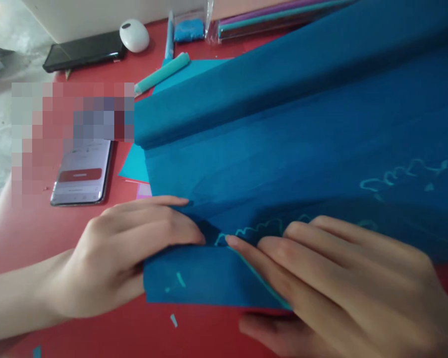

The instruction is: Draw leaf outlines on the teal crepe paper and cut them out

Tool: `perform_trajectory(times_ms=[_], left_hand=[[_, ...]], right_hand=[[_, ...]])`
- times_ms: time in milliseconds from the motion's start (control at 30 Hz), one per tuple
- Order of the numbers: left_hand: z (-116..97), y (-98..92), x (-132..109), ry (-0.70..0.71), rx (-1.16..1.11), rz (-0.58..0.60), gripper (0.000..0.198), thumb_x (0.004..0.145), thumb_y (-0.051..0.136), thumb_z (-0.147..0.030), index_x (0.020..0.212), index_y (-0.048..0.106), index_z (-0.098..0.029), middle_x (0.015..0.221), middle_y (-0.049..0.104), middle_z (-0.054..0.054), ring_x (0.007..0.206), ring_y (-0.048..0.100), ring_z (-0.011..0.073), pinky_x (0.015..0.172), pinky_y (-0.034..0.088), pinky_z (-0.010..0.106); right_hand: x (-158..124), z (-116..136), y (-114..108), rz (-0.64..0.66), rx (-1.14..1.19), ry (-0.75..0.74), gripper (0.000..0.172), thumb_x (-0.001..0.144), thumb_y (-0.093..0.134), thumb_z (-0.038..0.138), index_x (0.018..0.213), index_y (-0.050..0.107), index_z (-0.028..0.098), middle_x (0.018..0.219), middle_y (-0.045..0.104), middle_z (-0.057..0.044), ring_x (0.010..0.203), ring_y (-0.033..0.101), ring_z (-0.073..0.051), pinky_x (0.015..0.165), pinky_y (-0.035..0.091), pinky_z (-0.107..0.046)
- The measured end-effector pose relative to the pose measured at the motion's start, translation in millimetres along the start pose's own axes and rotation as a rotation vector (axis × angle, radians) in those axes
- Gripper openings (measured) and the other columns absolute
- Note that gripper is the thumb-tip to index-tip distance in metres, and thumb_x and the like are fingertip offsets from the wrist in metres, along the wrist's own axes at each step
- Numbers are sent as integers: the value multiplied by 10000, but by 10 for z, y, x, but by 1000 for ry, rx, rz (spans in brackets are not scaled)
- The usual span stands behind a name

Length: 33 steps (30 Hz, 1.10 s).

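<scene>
A large sheet of dark blue paper (216, 169) covers much of the head view, with wavy light-green marker lines drawn on it. Its near edge is turned up into a flap (201, 278), and its far edge curls into a long roll. My left hand (112, 253) holds the flap's left part, fingers bent over the top and thumb hidden. Closed on the flap's slanting right edge, my right hand (343, 278) lays its fingers along the paper, with the thumb lower down by the table. The two hands' fingertips are close together at the fold.
On the red table (33, 248) lie a lit phone (82, 174), a black phone (85, 51), a white oval object (134, 36) and a green marker (164, 73). A packet of coloured sticks (261, 19) lies behind. Small paper scraps (173, 320) are near the front.
</scene>
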<state>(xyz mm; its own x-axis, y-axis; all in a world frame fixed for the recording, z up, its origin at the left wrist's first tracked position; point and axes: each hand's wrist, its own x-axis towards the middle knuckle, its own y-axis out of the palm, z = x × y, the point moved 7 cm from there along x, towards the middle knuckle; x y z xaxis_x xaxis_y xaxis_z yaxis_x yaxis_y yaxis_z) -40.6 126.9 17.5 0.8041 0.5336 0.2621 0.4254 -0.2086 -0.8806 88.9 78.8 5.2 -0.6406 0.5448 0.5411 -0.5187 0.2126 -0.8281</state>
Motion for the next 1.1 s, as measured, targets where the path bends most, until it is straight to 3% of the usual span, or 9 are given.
perform_trajectory(times_ms=[100,167,300,367,433,533,633,800,1100], left_hand=[[55,8,53,-36,-85,22,208,942,443,-211,912,595,-73,803,708,40,645,647,48,669,513,80],[114,-20,81,-94,-90,1,187,927,460,-208,900,601,-87,766,704,14,591,635,43,542,479,51],[137,-20,86,-132,-151,7,156,920,461,-175,863,601,-138,744,691,-39,606,638,48,534,482,67],[89,12,65,-89,-167,35,155,922,445,-151,908,595,-112,800,695,6,664,648,68,591,507,99],[31,46,30,-32,-184,48,168,930,439,-177,930,590,-105,859,691,43,766,653,100,765,531,193],[-58,89,-31,74,-113,31,181,933,457,-269,930,589,-145,918,681,49,891,634,144,1002,427,386],[-157,100,-76,204,85,-39,219,947,375,-174,921,592,-155,949,687,62,955,629,178,1021,397,474],[-233,132,-72,311,186,-51,285,930,341,-69,956,619,-128,944,710,57,969,642,174,1044,389,452],[-148,165,-41,263,94,8,298,941,344,-64,958,641,-85,924,714,65,927,640,160,1065,354,475]], right_hand=[[0,-4,0,-1,-75,30,222,852,549,163,1033,639,70,684,662,-23,619,568,-178,504,404,-341],[3,5,16,18,-103,37,241,847,493,85,1044,631,71,676,660,-26,597,563,-180,498,388,-340],[46,40,36,48,-102,50,220,825,520,61,989,665,80,682,684,-36,560,575,-189,459,357,-334],[78,46,19,23,-100,76,198,812,539,57,940,686,93,682,693,-39,557,588,-192,454,359,-331],[102,42,5,-1,-80,98,169,808,546,55,824,703,115,655,686,-37,561,598,-189,461,370,-324],[108,13,-39,-61,-58,125,233,826,533,47,671,686,130,605,665,-42,544,595,-173,451,351,-316],[70,-5,-64,-76,-34,126,232,874,480,64,806,699,105,609,664,-39,517,568,-162,446,337,-324],[-46,84,12,9,0,75,263,899,406,57,926,662,110,690,675,-34,611,571,-179,508,362,-349],[-30,104,28,73,10,73,306,891,401,27,929,689,124,726,691,-14,597,572,-150,527,430,-338]])
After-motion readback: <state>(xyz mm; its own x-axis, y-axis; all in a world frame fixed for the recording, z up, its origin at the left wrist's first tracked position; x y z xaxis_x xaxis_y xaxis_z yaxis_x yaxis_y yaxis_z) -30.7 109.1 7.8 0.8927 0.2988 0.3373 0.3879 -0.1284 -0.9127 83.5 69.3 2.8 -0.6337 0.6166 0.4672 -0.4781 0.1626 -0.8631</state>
